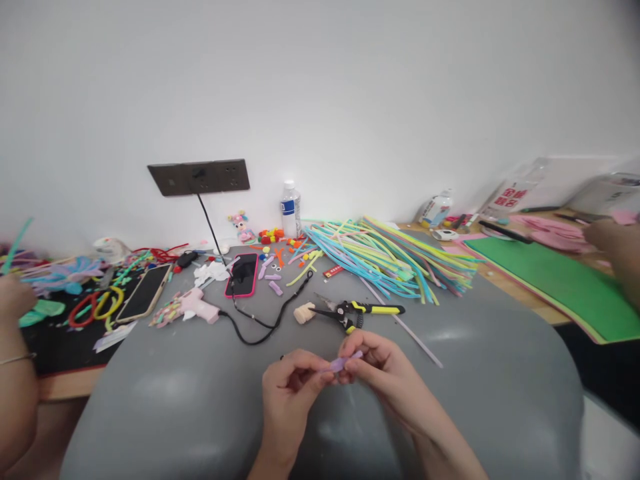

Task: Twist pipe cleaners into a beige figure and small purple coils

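A short lilac pipe cleaner piece (339,365) is held between both hands above the near part of the grey table (210,400). My left hand (295,390) pinches its left end between thumb and fingers. At its right end, the thumb and fingers of my right hand (377,367) are closed on it. Just beyond my hands lie pliers with black and yellow handles (350,310) and a small cream-coloured piece (304,313). A long lilac pipe cleaner (415,340) stretches diagonally on the right.
Pipe cleaners in a loose bundle (385,260) lie at the back. A pink glue gun (197,305), a black cable (260,340), a phone (243,275) and a bottle (290,208) stand left of centre. Other people's hands show at left (15,300) and right (613,243), beside green sheets (555,280).
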